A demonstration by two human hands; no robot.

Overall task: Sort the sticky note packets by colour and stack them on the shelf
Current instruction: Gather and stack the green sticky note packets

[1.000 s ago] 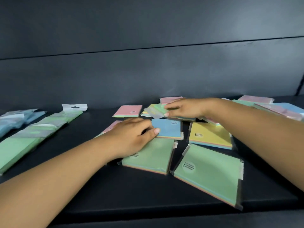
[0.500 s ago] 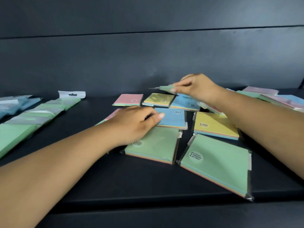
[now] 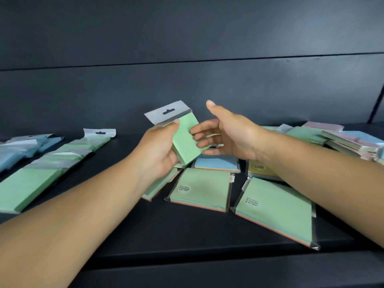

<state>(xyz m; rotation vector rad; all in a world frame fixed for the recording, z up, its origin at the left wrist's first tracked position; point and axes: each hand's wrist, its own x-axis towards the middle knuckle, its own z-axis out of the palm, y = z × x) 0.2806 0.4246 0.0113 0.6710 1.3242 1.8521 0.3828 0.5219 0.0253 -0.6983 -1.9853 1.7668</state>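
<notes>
Green packet (image 3: 185,140) gripped upright by left hand (image 3: 160,150)

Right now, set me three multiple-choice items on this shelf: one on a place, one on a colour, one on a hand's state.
1. Where does the row of green sticky note packets lie?
A far left
B far right
C centre

2. What colour is the lifted hang-tab packet?
A pink
B green
C yellow

3. The right hand is:
A pinching a packet
B fisted
C open

Key: A, the row runs along the dark shelf left of both arms; B, its face is green in the left hand grip; C, its fingers are spread.
</notes>
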